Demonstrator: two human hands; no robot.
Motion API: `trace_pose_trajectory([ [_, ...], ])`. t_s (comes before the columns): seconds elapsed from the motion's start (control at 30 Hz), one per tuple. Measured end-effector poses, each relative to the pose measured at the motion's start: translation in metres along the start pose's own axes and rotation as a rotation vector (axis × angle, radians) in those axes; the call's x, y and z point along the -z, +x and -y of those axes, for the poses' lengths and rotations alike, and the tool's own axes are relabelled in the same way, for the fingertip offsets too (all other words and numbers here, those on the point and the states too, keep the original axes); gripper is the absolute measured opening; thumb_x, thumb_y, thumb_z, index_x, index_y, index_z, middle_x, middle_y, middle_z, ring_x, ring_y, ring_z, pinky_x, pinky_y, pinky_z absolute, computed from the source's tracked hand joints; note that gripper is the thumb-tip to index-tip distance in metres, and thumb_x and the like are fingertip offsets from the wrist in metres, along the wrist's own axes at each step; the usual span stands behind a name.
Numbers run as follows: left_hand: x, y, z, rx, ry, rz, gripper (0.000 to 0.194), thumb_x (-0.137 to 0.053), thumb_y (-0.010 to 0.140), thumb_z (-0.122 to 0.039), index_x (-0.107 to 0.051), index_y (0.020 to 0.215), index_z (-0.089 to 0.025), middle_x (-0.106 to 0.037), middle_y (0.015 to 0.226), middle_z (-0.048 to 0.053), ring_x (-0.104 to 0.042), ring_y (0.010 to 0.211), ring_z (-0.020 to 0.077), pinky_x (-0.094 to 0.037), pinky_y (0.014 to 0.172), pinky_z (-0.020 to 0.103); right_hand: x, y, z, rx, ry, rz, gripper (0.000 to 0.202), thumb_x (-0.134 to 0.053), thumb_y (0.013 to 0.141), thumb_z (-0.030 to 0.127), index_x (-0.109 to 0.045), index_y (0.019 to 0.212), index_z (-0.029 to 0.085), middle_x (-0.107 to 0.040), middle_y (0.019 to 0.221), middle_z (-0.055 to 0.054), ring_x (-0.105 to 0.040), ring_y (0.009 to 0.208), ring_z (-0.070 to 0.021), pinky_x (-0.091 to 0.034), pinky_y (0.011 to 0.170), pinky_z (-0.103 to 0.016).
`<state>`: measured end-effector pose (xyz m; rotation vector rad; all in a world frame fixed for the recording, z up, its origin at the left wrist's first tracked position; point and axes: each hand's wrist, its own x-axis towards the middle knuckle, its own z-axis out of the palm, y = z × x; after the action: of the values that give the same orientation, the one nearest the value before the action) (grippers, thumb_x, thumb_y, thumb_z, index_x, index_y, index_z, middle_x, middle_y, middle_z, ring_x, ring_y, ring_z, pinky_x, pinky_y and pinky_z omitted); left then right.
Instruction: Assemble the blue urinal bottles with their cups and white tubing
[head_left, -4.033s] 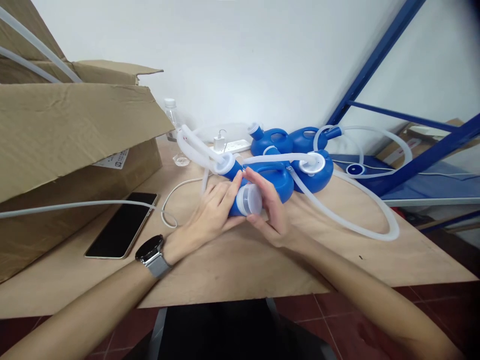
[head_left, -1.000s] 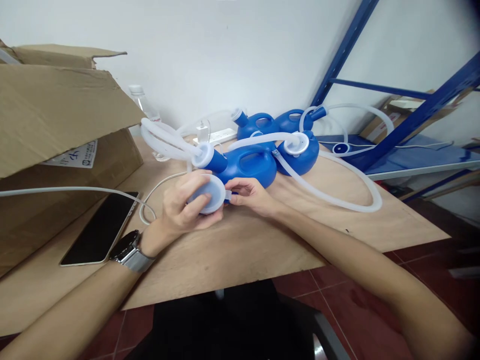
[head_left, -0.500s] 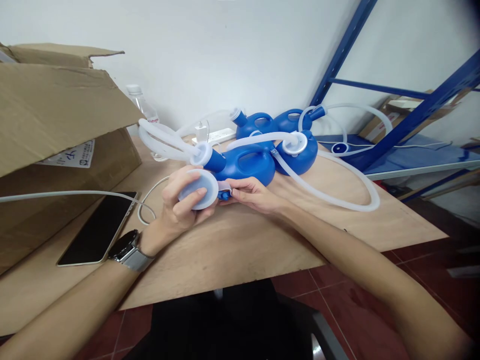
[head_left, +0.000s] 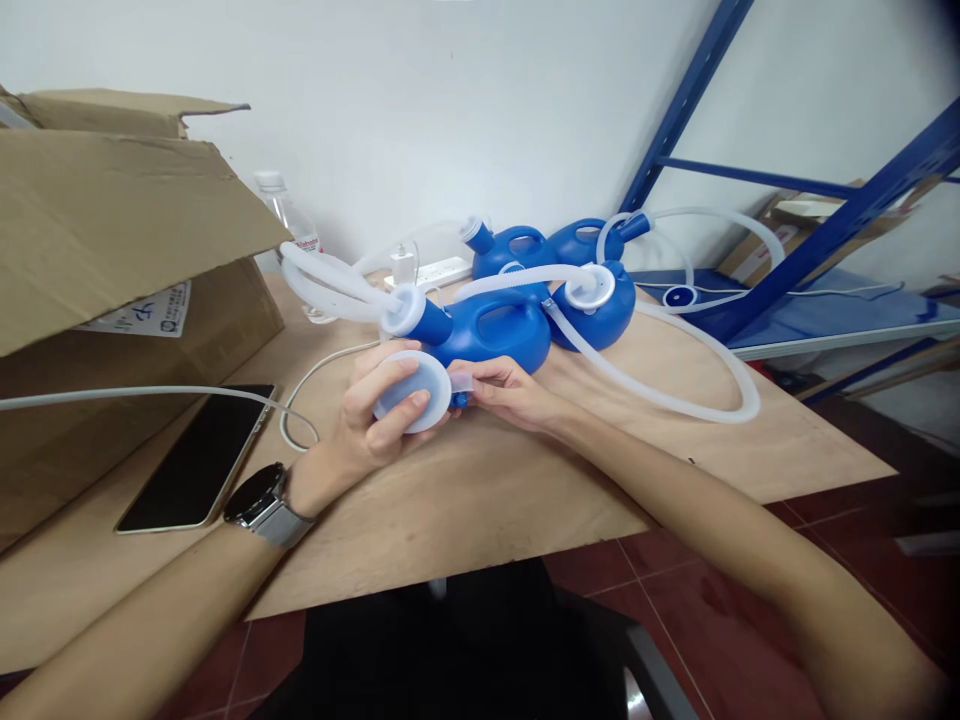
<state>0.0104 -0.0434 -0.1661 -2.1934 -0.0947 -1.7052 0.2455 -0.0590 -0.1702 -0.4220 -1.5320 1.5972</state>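
Note:
My left hand [head_left: 379, 410] is wrapped round a translucent white cup-shaped piece [head_left: 427, 385], its round face turned up toward me. From its right side a short clear tube [head_left: 460, 382] sticks out, with a small blue part [head_left: 459, 400] just below. The fingers of my right hand [head_left: 510, 393] pinch the end of that tube; its fingertips are partly hidden. Just behind both hands lies a blue jug [head_left: 499, 335] with a white cap [head_left: 403, 310] and a hose.
More blue jugs [head_left: 600, 315] with white hoses [head_left: 652, 395] stand behind and to the right. At left are a cardboard box [head_left: 135, 200], a phone [head_left: 196, 458] and a cable. A bottle [head_left: 289, 215], power strip [head_left: 439, 272] and blue shelf [head_left: 832, 310] are farther back.
My left hand has moved slightly right and down with the cup-shaped piece, closer to my right hand. My right hand has barely moved.

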Motion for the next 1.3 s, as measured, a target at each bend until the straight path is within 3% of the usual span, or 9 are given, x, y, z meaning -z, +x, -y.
trace_pose_trajectory([
  [0.17, 0.005, 0.001, -0.001, 0.034, 0.028, 0.061, 0.037, -0.082, 0.094, -0.027, -0.063, 0.124, -0.034, -0.065, 0.131, 0.008, -0.074, 0.123, 0.0334, -0.071, 0.094, 0.056, 0.000, 0.000, -0.001, -0.032, 0.094, 0.033, 0.031, -0.093, 0.085, 0.053, -0.086, 0.092, 0.023, -0.068, 0.094, 0.000, -0.070, 0.091, -0.0137, -0.066, 0.087, -0.031],
  [0.27, 0.003, 0.000, -0.001, 0.011, 0.032, 0.038, 0.034, -0.082, 0.094, -0.025, -0.063, 0.121, -0.031, -0.065, 0.130, 0.008, -0.075, 0.121, 0.0322, -0.071, 0.094, 0.052, 0.000, 0.001, 0.003, -0.015, -0.008, 0.027, 0.032, -0.091, 0.087, 0.053, -0.087, 0.095, 0.023, -0.067, 0.093, 0.000, -0.068, 0.088, -0.0127, -0.064, 0.083, -0.028],
  [0.4, -0.004, 0.000, -0.001, 0.004, 0.058, -0.015, 0.033, -0.079, 0.097, -0.031, -0.061, 0.123, -0.035, -0.064, 0.126, 0.005, -0.076, 0.115, 0.0295, -0.072, 0.089, 0.050, -0.001, 0.002, 0.008, 0.015, -0.146, 0.011, 0.028, -0.090, 0.090, 0.048, -0.086, 0.094, 0.020, -0.066, 0.093, 0.000, -0.066, 0.082, -0.0113, -0.061, 0.079, -0.026],
  [0.57, -0.008, -0.003, -0.001, 0.008, 0.095, -0.038, 0.027, -0.077, 0.099, -0.034, -0.060, 0.120, -0.033, -0.064, 0.124, 0.005, -0.076, 0.116, 0.0290, -0.072, 0.088, 0.048, -0.002, 0.004, 0.002, 0.050, -0.070, -0.039, 0.032, -0.095, 0.085, 0.040, -0.075, 0.104, 0.023, -0.070, 0.090, 0.002, -0.067, 0.078, -0.0113, -0.062, 0.069, -0.023],
  [0.73, -0.008, -0.007, 0.002, -0.073, 0.068, -0.003, 0.029, -0.085, 0.093, -0.027, -0.063, 0.113, -0.027, -0.065, 0.129, 0.005, -0.074, 0.122, 0.0277, -0.070, 0.093, 0.045, -0.010, 0.004, -0.001, 0.059, -0.094, -0.102, 0.037, -0.095, 0.084, 0.041, -0.068, 0.097, 0.021, -0.068, 0.086, 0.003, -0.067, 0.076, -0.0113, -0.064, 0.067, -0.022],
  [0.83, -0.007, -0.007, 0.004, -0.061, 0.123, -0.002, 0.028, -0.081, 0.097, -0.036, -0.061, 0.116, -0.029, -0.065, 0.125, 0.004, -0.075, 0.118, 0.0272, -0.071, 0.090, 0.045, -0.017, 0.003, 0.002, 0.078, -0.073, -0.150, 0.041, -0.098, 0.081, 0.039, -0.065, 0.100, 0.023, -0.066, 0.088, 0.004, -0.068, 0.080, -0.0125, -0.066, 0.068, -0.024],
  [0.93, -0.007, -0.004, 0.005, -0.020, 0.176, -0.033, 0.030, -0.076, 0.100, -0.041, -0.056, 0.120, -0.032, -0.063, 0.122, 0.004, -0.077, 0.111, 0.0261, -0.072, 0.084, 0.046, -0.024, 0.002, 0.004, 0.098, -0.080, -0.190, 0.039, -0.098, 0.080, 0.039, -0.067, 0.095, 0.023, -0.065, 0.090, 0.003, -0.067, 0.083, -0.0128, -0.068, 0.073, -0.027],
  [1.07, -0.006, -0.004, 0.003, 0.050, 0.136, -0.048, 0.031, -0.076, 0.099, -0.035, -0.055, 0.121, -0.032, -0.060, 0.127, 0.005, -0.077, 0.113, 0.0277, -0.072, 0.088, 0.051, -0.025, 0.003, 0.000, 0.108, -0.106, -0.236, 0.036, -0.098, 0.079, 0.045, -0.074, 0.090, 0.020, -0.067, 0.091, 0.001, -0.067, 0.080, -0.0117, -0.069, 0.075, -0.028],
  [1.3, -0.005, -0.004, 0.003, 0.035, 0.112, -0.044, 0.028, -0.080, 0.095, -0.027, -0.061, 0.115, -0.029, -0.059, 0.135, 0.007, -0.074, 0.119, 0.0288, -0.070, 0.094, 0.050, -0.021, 0.005, -0.005, 0.097, -0.067, -0.246, 0.039, -0.102, 0.072, 0.047, -0.077, 0.086, 0.021, -0.071, 0.089, 0.000, -0.070, 0.083, -0.0139, -0.068, 0.075, -0.029],
])
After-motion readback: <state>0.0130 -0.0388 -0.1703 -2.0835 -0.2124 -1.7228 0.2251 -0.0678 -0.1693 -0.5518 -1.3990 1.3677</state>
